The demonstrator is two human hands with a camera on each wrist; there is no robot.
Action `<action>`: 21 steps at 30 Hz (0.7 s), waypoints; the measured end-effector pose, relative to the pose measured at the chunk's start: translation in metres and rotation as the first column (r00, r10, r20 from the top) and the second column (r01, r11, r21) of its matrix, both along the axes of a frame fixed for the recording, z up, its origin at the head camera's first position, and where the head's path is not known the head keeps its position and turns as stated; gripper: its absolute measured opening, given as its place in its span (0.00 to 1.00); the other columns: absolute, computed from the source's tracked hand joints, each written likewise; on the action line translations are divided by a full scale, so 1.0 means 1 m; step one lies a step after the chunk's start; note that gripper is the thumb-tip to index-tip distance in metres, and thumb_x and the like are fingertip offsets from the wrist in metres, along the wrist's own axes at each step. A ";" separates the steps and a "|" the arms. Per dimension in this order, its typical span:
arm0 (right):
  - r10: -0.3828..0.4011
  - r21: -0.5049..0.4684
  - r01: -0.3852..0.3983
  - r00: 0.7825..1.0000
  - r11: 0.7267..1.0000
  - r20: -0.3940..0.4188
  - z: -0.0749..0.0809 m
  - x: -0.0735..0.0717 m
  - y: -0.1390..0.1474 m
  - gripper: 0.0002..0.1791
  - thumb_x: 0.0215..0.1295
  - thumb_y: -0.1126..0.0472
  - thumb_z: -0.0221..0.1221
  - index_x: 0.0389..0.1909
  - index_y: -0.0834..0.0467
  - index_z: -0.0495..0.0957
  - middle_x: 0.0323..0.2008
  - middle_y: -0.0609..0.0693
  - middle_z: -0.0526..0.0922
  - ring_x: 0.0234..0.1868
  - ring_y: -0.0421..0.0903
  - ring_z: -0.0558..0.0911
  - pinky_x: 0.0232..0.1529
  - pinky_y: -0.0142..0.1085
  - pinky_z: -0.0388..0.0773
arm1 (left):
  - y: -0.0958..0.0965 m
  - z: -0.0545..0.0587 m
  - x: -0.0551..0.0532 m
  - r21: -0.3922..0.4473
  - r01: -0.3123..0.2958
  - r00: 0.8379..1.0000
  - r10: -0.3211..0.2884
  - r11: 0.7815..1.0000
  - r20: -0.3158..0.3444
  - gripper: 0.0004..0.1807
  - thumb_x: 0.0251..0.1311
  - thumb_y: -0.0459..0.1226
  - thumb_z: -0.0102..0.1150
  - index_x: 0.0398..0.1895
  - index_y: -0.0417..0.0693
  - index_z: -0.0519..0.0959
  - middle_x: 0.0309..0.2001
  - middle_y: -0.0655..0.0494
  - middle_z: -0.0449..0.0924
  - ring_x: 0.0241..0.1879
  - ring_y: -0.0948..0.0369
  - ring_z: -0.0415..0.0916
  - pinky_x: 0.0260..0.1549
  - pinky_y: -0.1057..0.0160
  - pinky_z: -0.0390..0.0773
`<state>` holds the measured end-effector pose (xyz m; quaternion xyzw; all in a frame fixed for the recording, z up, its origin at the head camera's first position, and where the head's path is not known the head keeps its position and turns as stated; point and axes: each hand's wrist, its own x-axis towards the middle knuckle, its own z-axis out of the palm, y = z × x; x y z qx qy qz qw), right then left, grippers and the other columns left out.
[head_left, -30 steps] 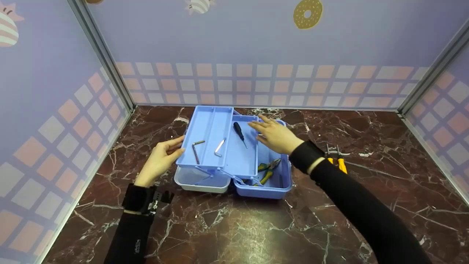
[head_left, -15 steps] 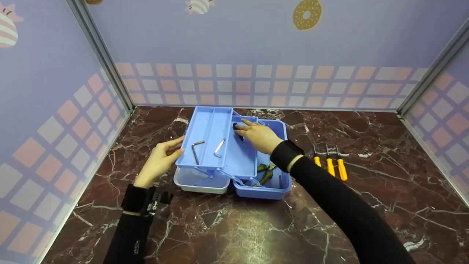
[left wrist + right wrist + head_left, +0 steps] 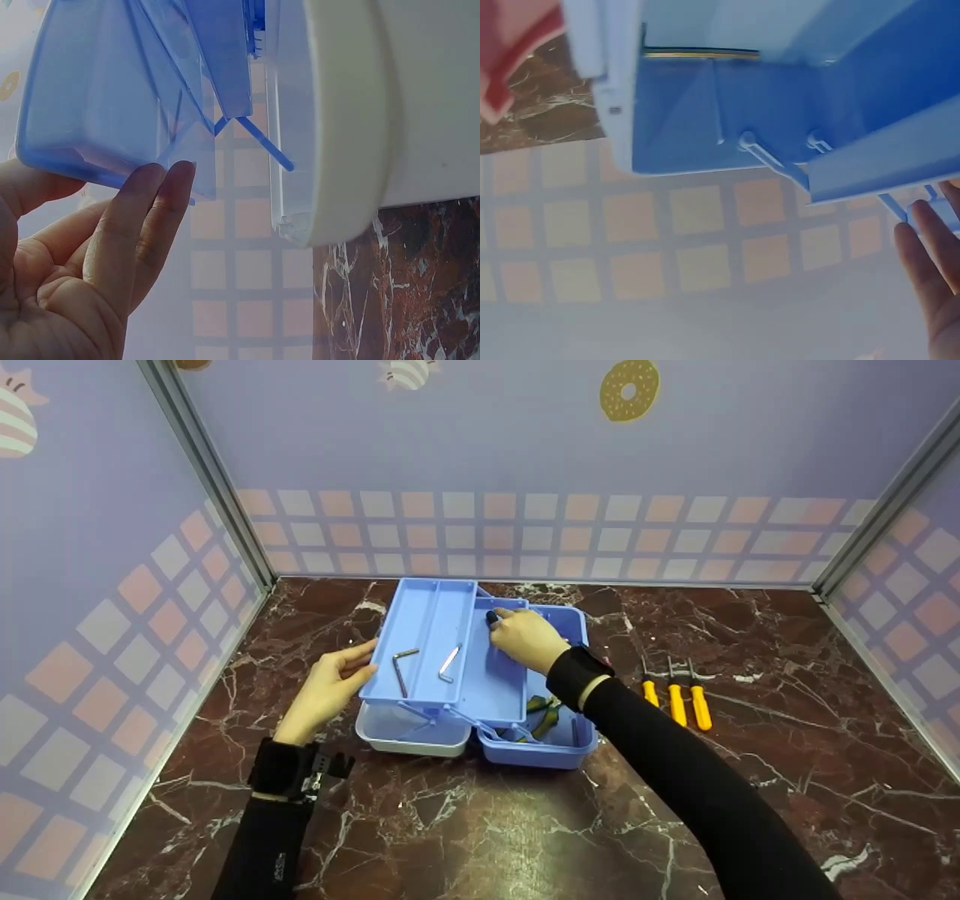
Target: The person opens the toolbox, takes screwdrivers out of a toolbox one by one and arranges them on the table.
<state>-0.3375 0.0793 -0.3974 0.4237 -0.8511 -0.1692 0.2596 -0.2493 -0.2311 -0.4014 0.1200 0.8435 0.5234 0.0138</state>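
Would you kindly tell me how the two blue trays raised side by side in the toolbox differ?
The left tray has a lengthwise divider; the right tray shows none. The left tray sits higher than the right tray. The left hand touches the left tray's outer edge, while the right hand is over the right tray, holding a black handle. Both are blue and open-topped.

Left hand point(image 3: 86, 274) holding blue tray point(image 3: 90, 97) by edge; whitish bin point(image 3: 349, 135) near, marble tabletop point(image 3: 420, 289).
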 end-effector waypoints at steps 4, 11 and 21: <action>0.055 0.003 -0.055 0.995 0.999 -0.079 -0.004 0.000 0.003 0.11 0.57 0.72 0.59 0.22 0.56 0.86 0.25 0.48 0.86 0.31 0.46 0.83 0.29 0.38 0.81 | 0.000 0.001 0.000 0.011 0.001 1.000 -0.001 1.000 0.005 0.26 0.72 0.32 0.51 0.71 0.37 0.64 0.65 0.34 0.70 0.61 0.41 0.75 0.55 0.65 0.80; 0.085 -0.007 -0.086 0.996 0.996 -0.040 -0.003 0.001 0.007 0.11 0.57 0.73 0.59 0.23 0.56 0.85 0.25 0.48 0.87 0.34 0.46 0.84 0.33 0.39 0.84 | 0.000 0.000 0.000 0.018 0.003 1.000 -0.003 1.000 0.005 0.26 0.71 0.32 0.52 0.71 0.37 0.64 0.65 0.34 0.71 0.61 0.42 0.75 0.55 0.67 0.80; 0.125 -0.080 -0.120 0.991 0.990 0.054 0.002 0.004 0.019 0.11 0.58 0.76 0.58 0.30 0.58 0.83 0.29 0.51 0.84 0.34 0.46 0.83 0.35 0.38 0.84 | 0.000 -0.002 -0.001 0.021 0.005 1.000 -0.005 1.000 0.006 0.27 0.71 0.32 0.51 0.72 0.38 0.64 0.65 0.34 0.71 0.61 0.42 0.75 0.54 0.68 0.80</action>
